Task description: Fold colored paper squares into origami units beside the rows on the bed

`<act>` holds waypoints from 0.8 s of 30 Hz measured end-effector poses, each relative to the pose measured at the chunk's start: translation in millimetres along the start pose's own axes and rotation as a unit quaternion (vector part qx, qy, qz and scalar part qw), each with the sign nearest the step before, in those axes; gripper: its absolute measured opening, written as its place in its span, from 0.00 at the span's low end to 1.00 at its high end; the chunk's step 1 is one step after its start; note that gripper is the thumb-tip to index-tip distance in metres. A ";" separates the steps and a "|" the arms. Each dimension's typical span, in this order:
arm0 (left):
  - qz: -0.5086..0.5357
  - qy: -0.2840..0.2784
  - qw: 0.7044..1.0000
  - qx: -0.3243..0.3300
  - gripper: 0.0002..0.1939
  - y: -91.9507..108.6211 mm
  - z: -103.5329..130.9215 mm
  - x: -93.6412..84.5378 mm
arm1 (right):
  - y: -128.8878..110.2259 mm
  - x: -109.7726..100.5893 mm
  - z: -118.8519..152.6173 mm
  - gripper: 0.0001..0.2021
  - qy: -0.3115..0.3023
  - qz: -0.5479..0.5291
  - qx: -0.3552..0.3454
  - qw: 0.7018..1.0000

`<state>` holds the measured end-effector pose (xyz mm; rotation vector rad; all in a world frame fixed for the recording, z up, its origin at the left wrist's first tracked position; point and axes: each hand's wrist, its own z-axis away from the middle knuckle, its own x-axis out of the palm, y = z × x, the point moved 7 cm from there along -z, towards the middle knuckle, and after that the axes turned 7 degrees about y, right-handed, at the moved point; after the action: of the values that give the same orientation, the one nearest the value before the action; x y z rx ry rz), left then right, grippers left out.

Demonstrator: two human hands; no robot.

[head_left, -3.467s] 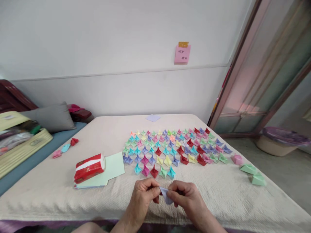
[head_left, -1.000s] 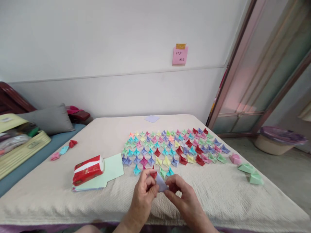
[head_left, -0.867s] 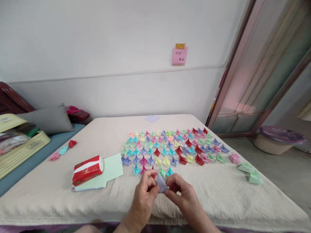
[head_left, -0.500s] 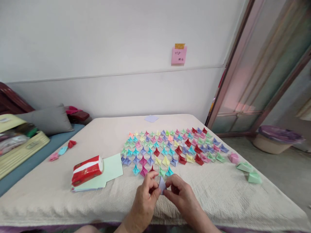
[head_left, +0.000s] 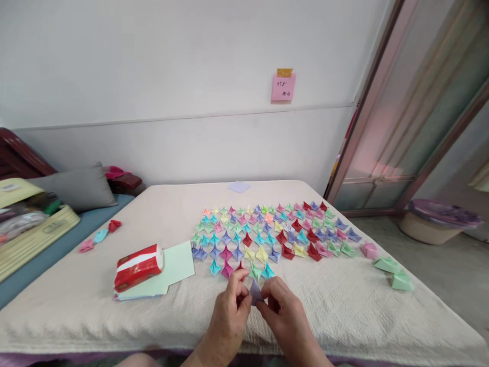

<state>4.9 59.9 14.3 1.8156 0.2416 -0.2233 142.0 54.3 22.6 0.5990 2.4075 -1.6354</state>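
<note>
A small purple folded paper with a pointed top is held between both hands near the front of the bed. My left hand pinches its left side with thumb and fingers. On the other side, my right hand grips its right edge between thumb and forefinger. Just beyond my fingers lie rows of small folded paper boats in many colours; the nearest, a dark red one, is partly hidden by my left hand.
A red tissue pack rests on light green paper sheets at the left. Green folded papers lie near the right edge. A purple sheet is at the back, by the wall. Beyond the bed stands a bin.
Both hands stay nearly in place around the purple paper, which is tilted slightly differently. The whole view has shifted a little.
</note>
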 end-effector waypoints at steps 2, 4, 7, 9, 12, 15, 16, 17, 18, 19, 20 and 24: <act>0.005 -0.016 1.000 -0.004 0.19 -0.2 1.3 2.2 | 8.5 1.0 -3.7 0.07 -0.017 -0.056 0.073 0.996; 0.030 -0.034 0.999 -0.010 0.19 2.5 1.7 3.8 | 16.1 4.2 -5.8 0.05 -0.053 -0.122 0.145 0.981; 0.131 -0.072 0.987 -0.063 0.18 5.0 0.8 7.3 | 22.4 10.1 -4.5 0.09 -0.110 -0.237 0.233 0.937; 0.213 -0.097 0.964 -0.128 0.18 2.7 0.9 11.4 | 22.8 12.8 -2.3 0.11 -0.132 -0.301 0.271 0.905; 0.298 -0.118 0.924 -0.209 0.16 -2.6 3.1 17.6 | 21.6 16.5 2.0 0.10 -0.152 -0.355 0.313 0.868; 0.337 -0.123 0.903 -0.237 0.12 -5.8 4.3 19.9 | 19.9 17.9 4.3 0.08 -0.152 -0.382 0.340 0.846; 0.343 -0.120 0.900 -0.241 0.11 -6.8 4.1 19.3 | 19.5 18.0 4.4 0.06 -0.152 -0.389 0.345 0.841; 0.348 -0.116 0.897 -0.246 0.10 -8.1 3.8 18.5 | 19.2 18.2 4.3 0.05 -0.153 -0.394 0.349 0.836; 0.352 -0.113 0.894 -0.253 0.09 -9.6 3.7 17.8 | 19.0 18.4 4.2 0.04 -0.155 -0.400 0.351 0.833; 0.356 -0.114 0.890 -0.262 0.09 -11.1 3.8 17.4 | 19.0 18.7 3.9 0.03 -0.158 -0.404 0.352 0.830; 0.358 -0.117 0.886 -0.270 0.10 -12.3 4.1 17.4 | 19.3 18.8 3.5 0.03 -0.159 -0.407 0.351 0.828; 0.364 -0.152 0.871 -0.293 0.11 -12.2 7.8 21.6 | 21.9 19.3 2.2 0.03 -0.153 -0.403 0.345 0.833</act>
<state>22.0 56.4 -5.0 1.1322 -0.5524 0.1008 133.6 63.6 -3.8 -0.7130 1.8473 -2.6819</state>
